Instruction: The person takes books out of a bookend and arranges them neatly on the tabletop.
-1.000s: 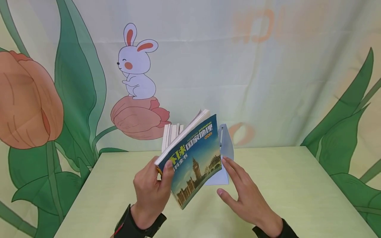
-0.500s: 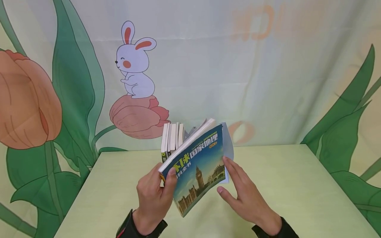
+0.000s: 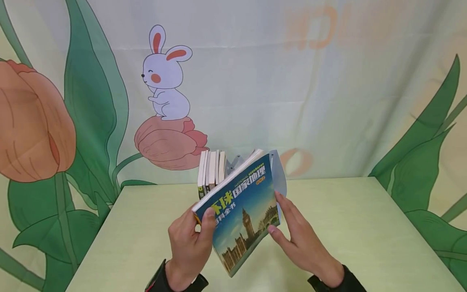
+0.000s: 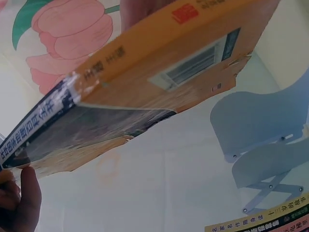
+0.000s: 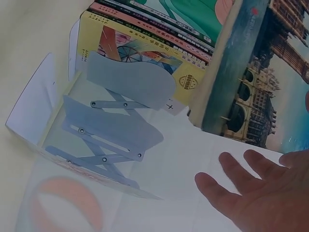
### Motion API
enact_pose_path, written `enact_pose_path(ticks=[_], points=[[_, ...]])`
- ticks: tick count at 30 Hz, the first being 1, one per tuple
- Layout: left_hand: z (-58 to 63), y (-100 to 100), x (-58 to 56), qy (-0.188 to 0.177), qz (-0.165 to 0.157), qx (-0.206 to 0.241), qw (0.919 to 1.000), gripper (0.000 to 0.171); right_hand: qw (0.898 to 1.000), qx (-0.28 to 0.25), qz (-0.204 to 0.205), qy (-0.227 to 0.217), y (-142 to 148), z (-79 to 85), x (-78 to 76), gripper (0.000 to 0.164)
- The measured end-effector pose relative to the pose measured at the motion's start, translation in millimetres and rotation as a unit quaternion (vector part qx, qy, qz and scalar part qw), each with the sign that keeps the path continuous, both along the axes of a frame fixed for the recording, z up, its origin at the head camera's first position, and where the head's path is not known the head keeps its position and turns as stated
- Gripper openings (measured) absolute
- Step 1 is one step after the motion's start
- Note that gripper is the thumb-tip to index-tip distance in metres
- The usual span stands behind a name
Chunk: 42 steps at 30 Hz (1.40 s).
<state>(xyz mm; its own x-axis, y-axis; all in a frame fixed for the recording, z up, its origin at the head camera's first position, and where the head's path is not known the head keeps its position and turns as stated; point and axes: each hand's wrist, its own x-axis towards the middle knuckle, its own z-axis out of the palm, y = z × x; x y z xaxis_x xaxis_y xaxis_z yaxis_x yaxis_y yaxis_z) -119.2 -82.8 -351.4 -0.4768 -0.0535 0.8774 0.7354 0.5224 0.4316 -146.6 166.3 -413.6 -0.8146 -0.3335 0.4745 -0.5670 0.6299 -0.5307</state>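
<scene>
My left hand [image 3: 191,243] grips a paperback geography book [image 3: 248,219] by its left side, thumb on the blue cover with its clock tower picture. The book is held up at a tilt over the table. Its spine and orange back cover [image 4: 145,92] show in the left wrist view. At the book's lower right edge, my right hand [image 3: 306,239] has its fingers extended and spread, fingertips close by the edge. Behind the book stands a pale blue expanding bookend [image 5: 120,79] with crossed links, partly hidden in the head view.
Several books [image 3: 211,170] stand upright in a row at the bookend's left side, a yellow one [image 5: 188,79] nearest its plate. They are on the pale green table [image 3: 346,215], against a printed curtain [image 3: 248,81] with a rabbit and tulips.
The book has come down and its cover has turned more toward the head camera, uncovering more of the row of books. My right hand has barely moved; its thumb is now at the book's edge.
</scene>
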Motion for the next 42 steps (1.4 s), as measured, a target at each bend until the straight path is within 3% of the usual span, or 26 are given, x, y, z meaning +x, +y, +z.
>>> enact_pose_path(ticks=[6,11,21,27,37,42], points=[[-1.9,1,0.9,-0.02,-0.031,0.034,0.9987,0.016,1.0,-0.005,0.001,-0.001,0,-3.1,-1.1,0.074],[-2.7,3,1.5,-0.036,-0.051,0.056,0.9965,0.016,0.998,-0.033,0.014,-0.042,1,-2.8,-0.8,0.071],[-2.9,5,1.2,-0.137,-0.088,0.114,0.98,0.022,0.991,-0.082,0.046,-0.091,1,-7.1,-7.7,0.063],[-7.3,5,-1.3,-0.153,-0.115,0.136,0.972,0.023,0.987,-0.103,0.049,-0.113,0,-10.0,-8.4,0.059],[-12.5,6,-6.0,-0.171,-0.125,0.164,0.9633,0.023,0.983,-0.137,0.05,-0.115,1,-10.6,-5.1,0.054],[-13.9,6,-7.9,-0.183,-0.119,0.177,0.9598,0.023,0.98,-0.152,0.052,-0.114,-4,10.2,7.9,0.051]])
